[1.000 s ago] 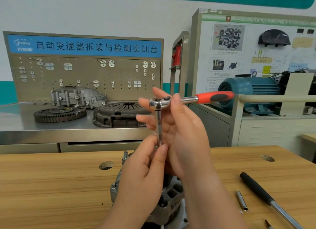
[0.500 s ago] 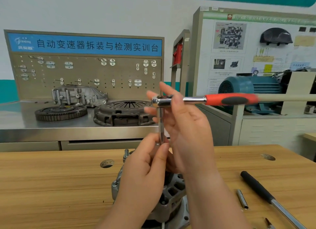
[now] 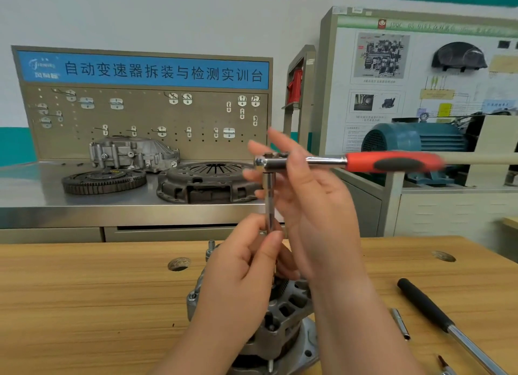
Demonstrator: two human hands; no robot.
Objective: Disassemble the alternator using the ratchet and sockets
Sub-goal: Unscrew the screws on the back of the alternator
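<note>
Alternator bolt is my step, I think: left hand pinches the bar, right hand pinches the ratchet, next swing its handle.

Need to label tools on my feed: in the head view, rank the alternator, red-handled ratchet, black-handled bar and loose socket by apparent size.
1. alternator: largest, though partly hidden.
2. red-handled ratchet and black-handled bar: alike in length; the bar runs out of frame, so unranked.
3. loose socket: smallest.
</note>
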